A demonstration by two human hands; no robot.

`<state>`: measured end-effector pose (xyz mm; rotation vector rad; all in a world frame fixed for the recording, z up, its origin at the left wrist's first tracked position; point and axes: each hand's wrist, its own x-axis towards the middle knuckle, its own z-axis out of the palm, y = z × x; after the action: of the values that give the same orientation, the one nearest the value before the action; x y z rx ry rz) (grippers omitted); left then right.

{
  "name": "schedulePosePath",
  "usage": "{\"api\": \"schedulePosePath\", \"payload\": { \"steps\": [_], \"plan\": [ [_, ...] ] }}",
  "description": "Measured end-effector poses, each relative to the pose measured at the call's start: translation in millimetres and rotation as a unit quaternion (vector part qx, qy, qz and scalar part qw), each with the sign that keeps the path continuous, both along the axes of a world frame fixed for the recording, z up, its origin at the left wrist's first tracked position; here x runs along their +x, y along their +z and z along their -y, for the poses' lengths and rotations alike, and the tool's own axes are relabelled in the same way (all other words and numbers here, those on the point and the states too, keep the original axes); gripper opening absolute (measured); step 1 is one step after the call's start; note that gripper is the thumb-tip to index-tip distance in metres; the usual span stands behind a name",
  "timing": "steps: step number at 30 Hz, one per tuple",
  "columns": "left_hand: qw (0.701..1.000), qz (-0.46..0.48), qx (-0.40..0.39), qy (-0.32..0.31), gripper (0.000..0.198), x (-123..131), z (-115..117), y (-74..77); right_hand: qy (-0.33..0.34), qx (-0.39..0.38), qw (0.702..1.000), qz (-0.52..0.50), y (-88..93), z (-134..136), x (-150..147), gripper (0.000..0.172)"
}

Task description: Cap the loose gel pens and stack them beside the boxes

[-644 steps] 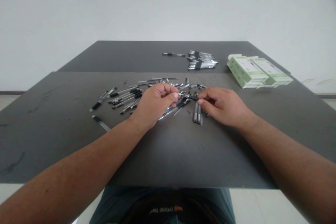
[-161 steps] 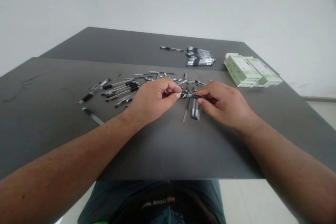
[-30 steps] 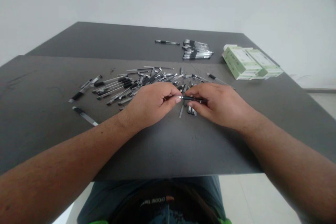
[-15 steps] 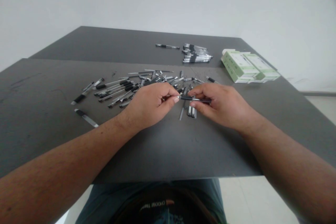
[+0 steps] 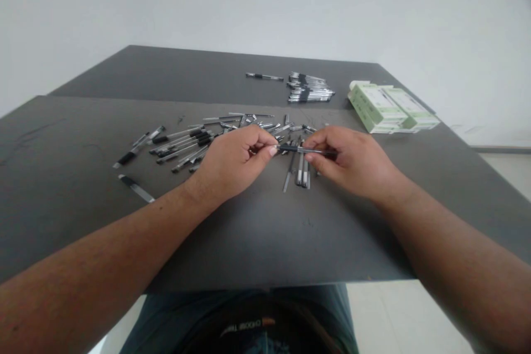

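Note:
A black and clear pen point(image 5: 305, 150) is held level just above the dark table point(image 5: 265, 221). My right hand point(image 5: 350, 163) is closed on its barel end. My left hand point(image 5: 232, 163) pinches its left tip between thumb and fingers. Under and behind my hands lies a scatter of several loose pens and pen parts point(image 5: 186, 141). A few short grey pen pieces point(image 5: 302, 172) lie side by side just below the held pen.
A tidy bundle of pens point(image 5: 309, 91) and one single pen point(image 5: 264, 76) lie at the far side. Two green and white boxes point(image 5: 392, 108) stand at the far right. One loose pen point(image 5: 136, 188) lies apart at the left. The table's near edge is close to my body.
Both hands stay on the pen and have lifted it slightly. The view has shifted a little; the loose pens lie as before.

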<state>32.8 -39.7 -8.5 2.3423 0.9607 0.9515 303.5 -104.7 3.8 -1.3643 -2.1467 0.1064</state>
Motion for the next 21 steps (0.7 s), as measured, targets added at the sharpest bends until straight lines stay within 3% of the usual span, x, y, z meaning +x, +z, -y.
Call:
{"api": "schedulePosePath", "payload": {
  "steps": [7,14,18,21],
  "plan": [
    [0.999,-0.025,0.016,-0.026,0.023,0.6,-4.1,-1.4,0.012,-0.042,0.998,-0.036,1.5,-1.6,3.4,0.022],
    [0.999,-0.029,0.008,-0.017,0.022,0.7,-4.2,0.8,-0.007,-0.019,0.997,-0.068,-0.7,-1.1,3.8,0.011],
    [0.999,-0.024,0.022,-0.027,0.021,0.8,-4.3,-0.8,-0.008,-0.052,0.996,-0.068,0.8,-1.0,4.7,0.021],
    [1.000,-0.020,0.008,-0.006,0.020,0.5,-3.7,-1.1,-0.022,-0.043,0.995,-0.082,1.1,0.5,3.7,0.017]
  ]
}}
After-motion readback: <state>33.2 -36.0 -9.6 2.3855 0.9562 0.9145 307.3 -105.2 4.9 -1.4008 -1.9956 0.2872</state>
